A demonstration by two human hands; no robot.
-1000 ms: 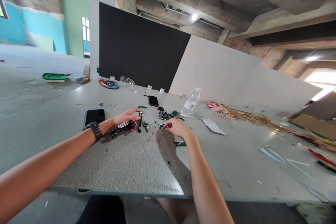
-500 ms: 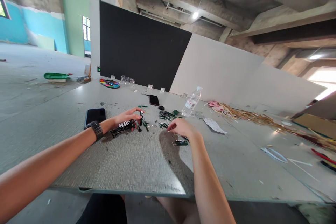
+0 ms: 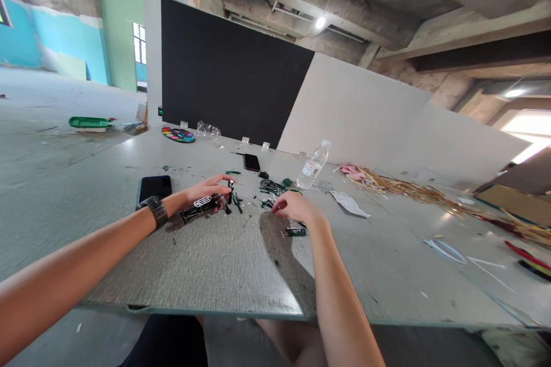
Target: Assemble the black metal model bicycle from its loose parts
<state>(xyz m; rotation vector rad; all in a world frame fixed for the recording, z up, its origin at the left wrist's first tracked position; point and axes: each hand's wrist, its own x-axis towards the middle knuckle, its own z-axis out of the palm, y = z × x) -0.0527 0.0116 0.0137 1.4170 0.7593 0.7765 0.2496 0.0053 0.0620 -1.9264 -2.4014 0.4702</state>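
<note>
L hand (image 3: pixel 209 190): I saw it resting on the black model frame (image 3: pixel 198 207), fingers curled over its far end, holding it down on the table (image 3: pixel 206 275); same spot as 1 s ago.
R hand (image 3: pixel 294 207): fingers pinched narrow at the tips, near the small green parts (image 3: pixel 267 203); couldn't tell if it had a piece. It had pulled back a bit toward me vs 1 s ago, when it sat right over those parts.
Green piece (image 3: pixel 295 232): lay just beside R wrist, unmoved.
Watch (image 3: pixel 153 210): on L wrist.
Phone (image 3: pixel 155 188): flat, just behind L wrist.
2nd phone (image 3: pixel 252 162): farther back, centre.
Water bottle (image 3: pixel 314 166): upright, beyond R hand.
Paper slip (image 3: pixel 348 204): right of R hand, apart.
Paint palette (image 3: pixel 178 135): far L edge.
Straw pile (image 3: pixel 400 186): far R side.
</note>
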